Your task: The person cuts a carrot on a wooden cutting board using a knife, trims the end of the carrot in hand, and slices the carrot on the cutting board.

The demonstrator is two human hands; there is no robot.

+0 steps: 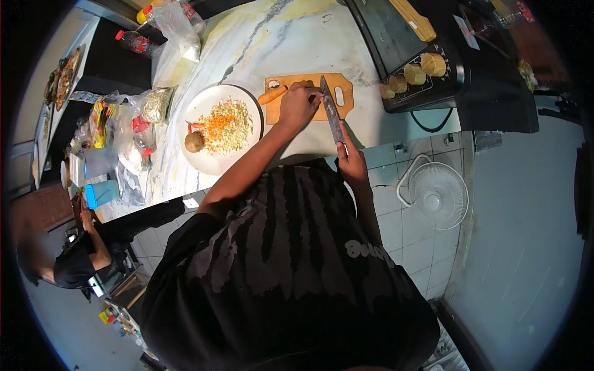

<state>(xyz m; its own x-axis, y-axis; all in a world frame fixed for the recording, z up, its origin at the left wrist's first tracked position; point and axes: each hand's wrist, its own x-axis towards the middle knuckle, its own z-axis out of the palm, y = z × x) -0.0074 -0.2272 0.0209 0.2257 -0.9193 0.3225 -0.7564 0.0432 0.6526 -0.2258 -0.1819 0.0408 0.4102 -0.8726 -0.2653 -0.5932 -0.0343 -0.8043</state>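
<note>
My right hand (pixel 352 162) is wrapped round the handle of a kitchen knife (pixel 331 108), its blade angled across a wooden cutting board (pixel 288 79). Over the board, my left hand (pixel 300 106) has its fingers bent and pinched together beside the blade; what they hold, if anything, is hidden. A piece of carrot (pixel 271 95) lies on the board, left of that hand. Left of the board, a white plate (pixel 210 162) bears chopped orange and pale green vegetables (pixel 229 127), a brown potato (pixel 194 142) and something red, perhaps a chili.
A black oven (pixel 427 74) with round knobs stands at the right. Plastic bags (pixel 176 31), a cola bottle (pixel 134 43) and a blue container (pixel 102 194) line the left. A white fan (pixel 433 195) is on the floor. Another person (pixel 74 260) sits at lower left.
</note>
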